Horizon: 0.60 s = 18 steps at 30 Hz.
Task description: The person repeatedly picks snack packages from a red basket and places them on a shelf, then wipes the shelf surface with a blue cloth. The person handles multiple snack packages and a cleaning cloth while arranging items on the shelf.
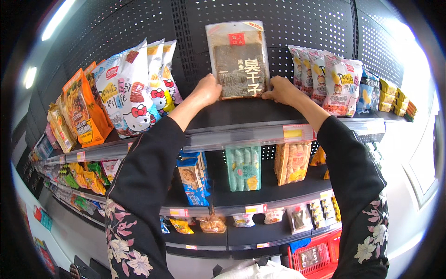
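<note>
A flat, clear plastic snack package stands nearly upright on the top shelf, leaning back slightly. It has a dark front with large pale writing and a small red mark. At its lower left edge my left hand grips it with curled fingers. My right hand pinches the lower right corner between thumb and fingers. The fingertips behind the package are hidden. Beneath it lies the dark top shelf, with a clear price rail along the front.
Large white snack bags and an orange bag stand left on the top shelf; pink-and-white bags stand right. Lower down are a green packet and blue cookie packs. A red basket holds a similar dark package.
</note>
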Motion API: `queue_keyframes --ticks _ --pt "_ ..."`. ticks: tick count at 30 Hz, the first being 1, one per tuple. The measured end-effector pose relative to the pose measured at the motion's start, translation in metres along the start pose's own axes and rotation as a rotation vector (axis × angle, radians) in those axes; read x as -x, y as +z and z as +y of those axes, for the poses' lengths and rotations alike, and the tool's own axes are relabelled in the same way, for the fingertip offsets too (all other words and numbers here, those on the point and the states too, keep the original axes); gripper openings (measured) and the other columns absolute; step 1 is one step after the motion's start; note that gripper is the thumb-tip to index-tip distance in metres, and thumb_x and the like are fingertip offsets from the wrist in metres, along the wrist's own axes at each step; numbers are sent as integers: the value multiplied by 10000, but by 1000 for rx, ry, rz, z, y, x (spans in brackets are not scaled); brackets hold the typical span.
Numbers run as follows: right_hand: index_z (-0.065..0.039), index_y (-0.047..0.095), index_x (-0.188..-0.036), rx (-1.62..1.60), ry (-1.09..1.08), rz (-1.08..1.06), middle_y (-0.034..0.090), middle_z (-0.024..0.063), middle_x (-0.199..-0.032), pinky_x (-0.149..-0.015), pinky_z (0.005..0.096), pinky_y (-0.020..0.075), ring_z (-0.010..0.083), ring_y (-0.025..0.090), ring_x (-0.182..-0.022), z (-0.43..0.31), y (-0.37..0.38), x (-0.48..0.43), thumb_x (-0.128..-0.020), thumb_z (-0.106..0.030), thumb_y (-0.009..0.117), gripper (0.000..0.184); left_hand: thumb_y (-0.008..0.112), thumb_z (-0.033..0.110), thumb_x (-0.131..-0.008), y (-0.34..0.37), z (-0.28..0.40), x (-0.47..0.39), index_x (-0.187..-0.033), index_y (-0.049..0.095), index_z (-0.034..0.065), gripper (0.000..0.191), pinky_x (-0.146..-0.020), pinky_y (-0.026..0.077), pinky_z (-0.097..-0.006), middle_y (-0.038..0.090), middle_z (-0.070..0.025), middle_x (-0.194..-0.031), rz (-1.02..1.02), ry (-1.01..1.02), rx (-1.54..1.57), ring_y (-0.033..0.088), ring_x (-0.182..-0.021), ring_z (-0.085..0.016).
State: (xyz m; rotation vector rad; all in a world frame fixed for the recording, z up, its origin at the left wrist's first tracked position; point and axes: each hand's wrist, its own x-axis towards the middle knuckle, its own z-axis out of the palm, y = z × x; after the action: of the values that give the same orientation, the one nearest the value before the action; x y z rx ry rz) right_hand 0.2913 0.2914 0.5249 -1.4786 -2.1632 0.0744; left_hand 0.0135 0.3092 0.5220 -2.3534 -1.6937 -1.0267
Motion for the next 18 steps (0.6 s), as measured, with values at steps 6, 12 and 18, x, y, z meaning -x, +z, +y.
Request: queue_keyframes --ticks 6,12,18 --pt "77 660 -943 33 -33 119 687 195 -726 -586 378 537 240 697 -622 -22 -19 28 -854 -269 778 376 608 221 -943 -41 37 27 -1257 501 -134 486 -803 557 -460 655 -324 -1088 68 23 -148 684 -942 -397" --pt "-6 664 -1118 -213 -528 695 681 114 -801 -636 304 507 185 654 -694 -45 -26 156 -954 -92 639 187 570 48 -1001 -63 108 137 -1340 560 2 343 -715 516 -252 705 -116 -1045 707 677 233 663 -841 -141" --pt "-25 660 -1067 -474 -245 454 665 141 -873 -661 361 530 296 676 -757 -12 63 313 -894 -11 666 173 717 46 -802 63 130 248 -1099 648 20 306 -786 524 -372 688 -118 -1007 181 873 351 656 -894 -274"
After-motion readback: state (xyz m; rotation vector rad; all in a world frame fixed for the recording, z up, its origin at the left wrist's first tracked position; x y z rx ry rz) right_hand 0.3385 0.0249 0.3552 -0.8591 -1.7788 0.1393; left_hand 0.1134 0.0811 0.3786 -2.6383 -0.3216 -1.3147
